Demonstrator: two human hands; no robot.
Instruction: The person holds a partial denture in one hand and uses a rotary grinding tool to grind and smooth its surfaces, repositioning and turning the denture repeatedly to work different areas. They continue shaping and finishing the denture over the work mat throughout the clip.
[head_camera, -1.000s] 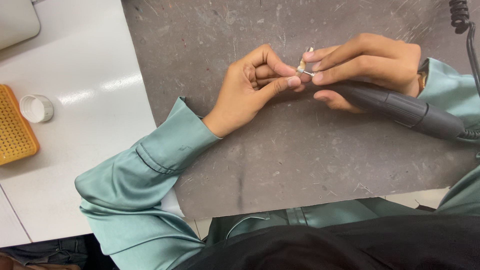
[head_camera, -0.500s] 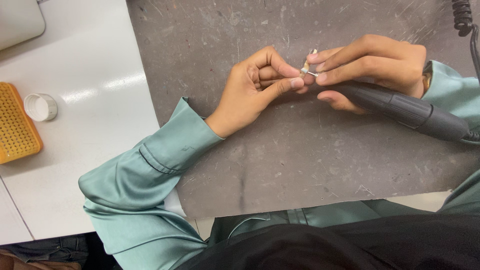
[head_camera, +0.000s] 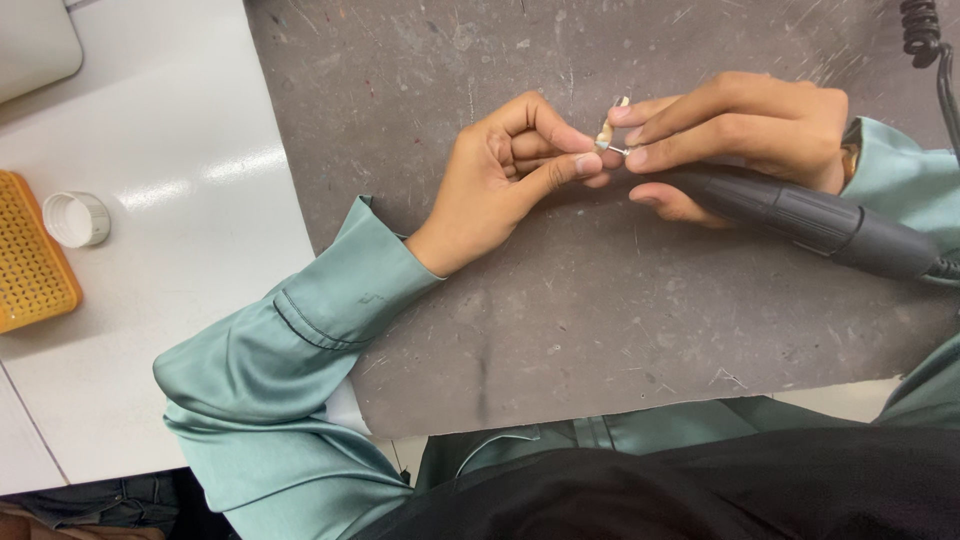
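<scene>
Small tooth-coloured piece (head_camera: 604, 133), upper centre of frame, sits pinched in the left hand (head_camera: 500, 180) fingers, steadied against the black rotary handpiece (head_camera: 800, 215) gripped pen-like by the right hand (head_camera: 745, 130), over the grey bench mat (head_camera: 560, 320).

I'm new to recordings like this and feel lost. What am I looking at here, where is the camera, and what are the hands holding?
There is no machine: a person works with two bare hands, and the camera sits on their head, looking down. The left hand pinches a small pale piece between thumb and fingertips; it is too small to identify. The right hand holds a black pen-shaped rotary handpiece, its thin metal tip meeting the piece. A coiled black cord hangs at the upper right. Both hands rest over a scratched grey mat laid on a white table. To the left lie a white cap and an orange perforated tray. The sleeves are green satin.
</scene>
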